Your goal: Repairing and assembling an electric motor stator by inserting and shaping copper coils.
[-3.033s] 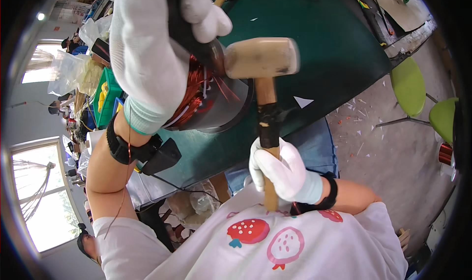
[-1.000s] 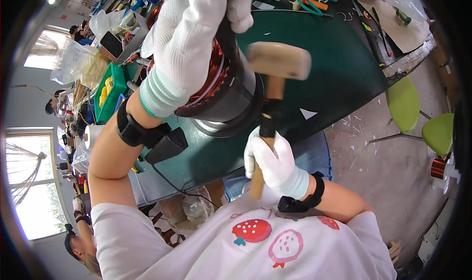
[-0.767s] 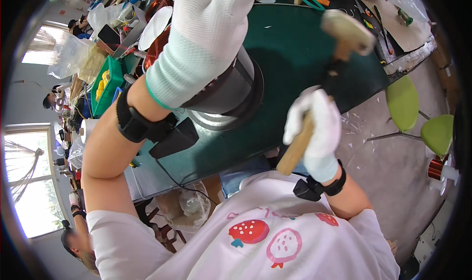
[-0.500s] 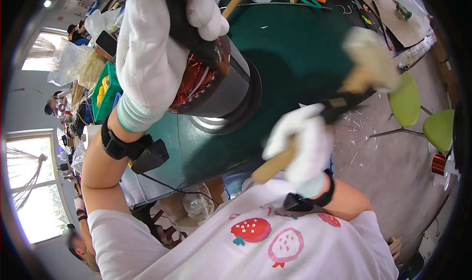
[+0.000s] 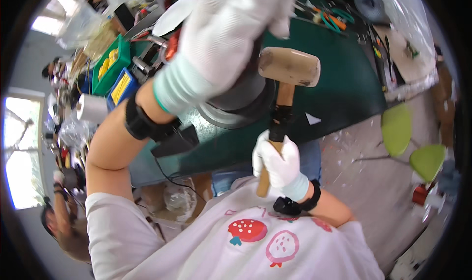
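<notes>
My right hand (image 5: pixel 279 164), in a white glove, is closed round the wooden handle of a mallet (image 5: pixel 290 67). The mallet stands head up, with a pale, worn block head and black tape on the upper handle. My left hand (image 5: pixel 221 39), also gloved, is raised at the top with its fingers curled; what they grip is hidden. Below that hand is a dark grey cylinder (image 5: pixel 238 94) on a round grey base (image 5: pixel 231 116), largely covered by the hand and forearm. The mallet head appears just right of the cylinder; whether they touch cannot be told.
A dark green table (image 5: pixel 339 83) carries pliers and orange-handled tools (image 5: pixel 337 21) at the back. Left are a green bin (image 5: pixel 120 66), a blue bin (image 5: pixel 129 88) and a white roll (image 5: pixel 92 108). Green chairs (image 5: pixel 396 130) stand right. Another person (image 5: pixel 69 231) is at far left.
My right hand has brought the mallet left, from beyond the table's right side to beside the cylinder. My left hand has shifted right, and the red windings seen under it are now covered.
</notes>
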### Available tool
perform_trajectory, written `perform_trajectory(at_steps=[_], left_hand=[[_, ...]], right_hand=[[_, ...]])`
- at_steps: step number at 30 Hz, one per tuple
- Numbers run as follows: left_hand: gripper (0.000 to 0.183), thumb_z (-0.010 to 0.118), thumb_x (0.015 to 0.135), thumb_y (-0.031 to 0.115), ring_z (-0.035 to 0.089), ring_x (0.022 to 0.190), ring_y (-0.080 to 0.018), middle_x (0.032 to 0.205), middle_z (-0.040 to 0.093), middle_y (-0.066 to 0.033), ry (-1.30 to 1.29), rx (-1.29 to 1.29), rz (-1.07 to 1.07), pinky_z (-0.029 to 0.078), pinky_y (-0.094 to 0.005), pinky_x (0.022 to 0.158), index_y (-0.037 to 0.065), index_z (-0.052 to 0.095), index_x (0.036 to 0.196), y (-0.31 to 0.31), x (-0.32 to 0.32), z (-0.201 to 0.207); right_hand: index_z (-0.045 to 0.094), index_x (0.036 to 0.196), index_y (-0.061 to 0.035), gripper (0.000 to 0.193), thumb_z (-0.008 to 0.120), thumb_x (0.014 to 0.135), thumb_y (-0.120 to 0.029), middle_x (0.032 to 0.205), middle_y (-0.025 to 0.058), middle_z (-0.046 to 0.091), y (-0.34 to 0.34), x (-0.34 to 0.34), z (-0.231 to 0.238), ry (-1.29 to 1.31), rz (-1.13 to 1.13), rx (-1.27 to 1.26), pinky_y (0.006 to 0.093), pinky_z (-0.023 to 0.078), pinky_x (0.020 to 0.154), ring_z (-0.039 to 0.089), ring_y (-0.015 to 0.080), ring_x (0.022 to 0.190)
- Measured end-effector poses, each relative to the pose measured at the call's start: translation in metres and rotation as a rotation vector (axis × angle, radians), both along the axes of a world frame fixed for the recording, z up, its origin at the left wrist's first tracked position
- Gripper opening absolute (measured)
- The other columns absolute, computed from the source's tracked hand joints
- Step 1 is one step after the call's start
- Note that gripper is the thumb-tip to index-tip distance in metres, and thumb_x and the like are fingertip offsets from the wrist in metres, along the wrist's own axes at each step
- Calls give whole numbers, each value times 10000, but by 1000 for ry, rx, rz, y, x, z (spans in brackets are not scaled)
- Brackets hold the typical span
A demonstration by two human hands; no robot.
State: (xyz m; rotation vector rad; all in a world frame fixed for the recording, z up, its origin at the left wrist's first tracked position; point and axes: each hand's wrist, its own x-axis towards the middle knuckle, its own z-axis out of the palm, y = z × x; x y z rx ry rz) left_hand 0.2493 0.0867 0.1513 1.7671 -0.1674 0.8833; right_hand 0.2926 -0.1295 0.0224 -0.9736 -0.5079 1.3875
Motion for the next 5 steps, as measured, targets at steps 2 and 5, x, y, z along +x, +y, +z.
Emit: perform_trajectory(at_steps=[2, 5], left_hand=[[425, 381, 1125, 395, 524, 696, -165, 873, 577, -82, 48, 8, 120, 465, -309, 681, 17, 561, 1053, -50, -7, 7], [262, 688, 887, 95, 656, 804, -270, 909, 623, -140, 447, 201, 503, 515, -365, 766, 35, 587, 1121, -92, -26, 2]], right_hand=[[555, 992, -13, 72, 580, 997, -80, 676, 50, 599, -12, 18, 1, -30, -72, 17, 295, 469, 538, 563, 133, 567], [582, 1116, 11, 174, 604, 975, -87, 874, 146, 655, -12, 20, 13, -2, -574, 59, 310, 593, 729, 682, 192, 769]])
